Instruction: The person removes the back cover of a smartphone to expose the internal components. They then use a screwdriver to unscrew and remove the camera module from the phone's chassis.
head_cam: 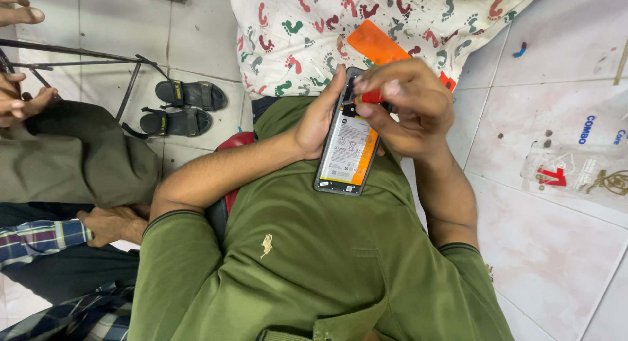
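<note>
The left hand point(318, 118) clasps the opened phone point(347, 144) by its edge, long axis running away from the body. The right hand point(409, 105) pinches a red tool point(371, 96) at the phone's far end.

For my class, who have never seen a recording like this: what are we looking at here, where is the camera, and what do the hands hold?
One picture, from a camera on a person's head, looking down their green shirt. The left hand holds an opened phone, its battery showing. The right hand presses a small red tool at the phone's upper end. Beyond lie a footprint-patterned cloth and an orange card. On the tiled floor: black sandals and a clear packet. Other people sit at the left edge.
</note>
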